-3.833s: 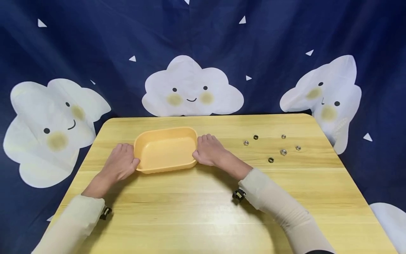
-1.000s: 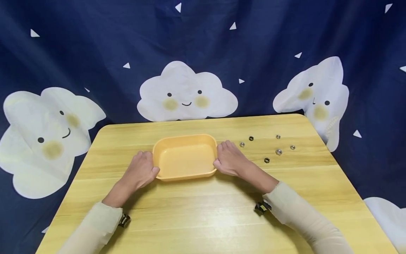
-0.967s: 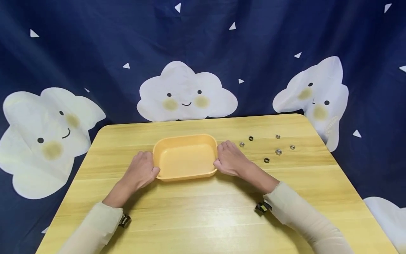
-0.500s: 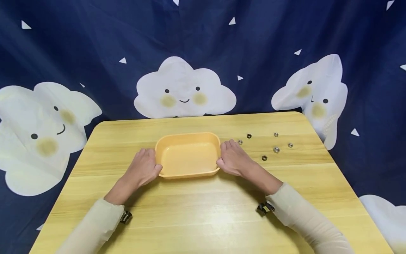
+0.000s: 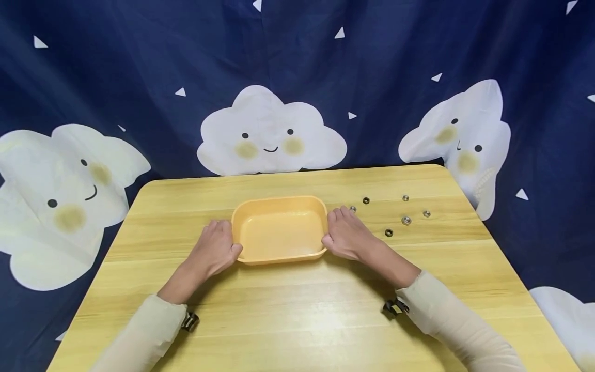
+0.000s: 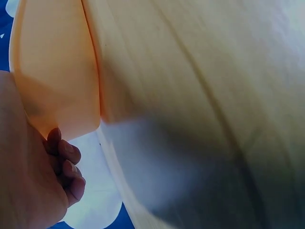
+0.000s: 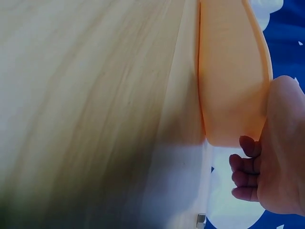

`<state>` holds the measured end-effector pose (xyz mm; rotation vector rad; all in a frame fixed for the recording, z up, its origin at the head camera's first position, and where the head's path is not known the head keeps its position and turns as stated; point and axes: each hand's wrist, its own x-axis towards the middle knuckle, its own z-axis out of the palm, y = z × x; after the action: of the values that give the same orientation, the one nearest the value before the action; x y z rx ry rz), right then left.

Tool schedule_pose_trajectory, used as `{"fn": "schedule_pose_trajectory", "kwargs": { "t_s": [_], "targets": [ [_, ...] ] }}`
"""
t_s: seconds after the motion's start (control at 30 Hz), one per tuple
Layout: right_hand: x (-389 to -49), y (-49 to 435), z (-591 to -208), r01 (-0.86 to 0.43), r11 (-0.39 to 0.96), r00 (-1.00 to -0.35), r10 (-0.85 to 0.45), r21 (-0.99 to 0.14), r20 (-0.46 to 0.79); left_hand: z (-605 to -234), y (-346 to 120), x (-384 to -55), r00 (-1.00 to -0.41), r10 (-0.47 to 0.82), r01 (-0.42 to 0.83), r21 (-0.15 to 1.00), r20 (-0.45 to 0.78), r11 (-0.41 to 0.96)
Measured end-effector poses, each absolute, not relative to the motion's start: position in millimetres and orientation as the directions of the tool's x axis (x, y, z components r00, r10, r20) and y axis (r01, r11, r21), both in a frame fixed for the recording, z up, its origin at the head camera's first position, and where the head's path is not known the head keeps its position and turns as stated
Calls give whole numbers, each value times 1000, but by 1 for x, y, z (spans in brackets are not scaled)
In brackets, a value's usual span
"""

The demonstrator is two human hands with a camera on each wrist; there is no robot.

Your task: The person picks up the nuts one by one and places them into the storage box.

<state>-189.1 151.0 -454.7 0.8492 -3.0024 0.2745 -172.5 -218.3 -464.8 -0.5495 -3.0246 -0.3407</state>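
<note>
A yellow-orange plastic tray (image 5: 283,257) with rounded corners sits on the wooden table, nothing inside it. My left hand (image 5: 215,247) grips its left end, thumb over the rim. At the opposite end my right hand (image 5: 348,235) holds the rim in the same way. The left wrist view shows the tray's side wall (image 6: 59,71) and the curled fingers of the left hand (image 6: 33,167). In the right wrist view the right hand (image 7: 281,157) has its fingers curled at the tray's end (image 7: 233,81).
Several hex nuts lie scattered to the right of the tray, among them a large silver nut (image 5: 406,220) and a dark nut (image 5: 389,233). One silver nut (image 5: 353,208) is close to the right hand. Behind the table (image 5: 297,320) hangs a dark blue cloud-patterned curtain (image 5: 297,51).
Both hands have shifted the tray rightward across the table, toward the nuts, with only a slight shift in the last half second. The nuts stay where they were on the table.
</note>
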Motion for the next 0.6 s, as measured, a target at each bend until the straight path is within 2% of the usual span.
{"fn": "schedule_pose_trajectory", "kwargs": {
  "t_s": [0.6],
  "targets": [
    [-178, 169, -454, -507, 850, -862, -502, -143, 75, -467, -199, -174, -932, 354, 363, 229, 80, 903]
  ]
}}
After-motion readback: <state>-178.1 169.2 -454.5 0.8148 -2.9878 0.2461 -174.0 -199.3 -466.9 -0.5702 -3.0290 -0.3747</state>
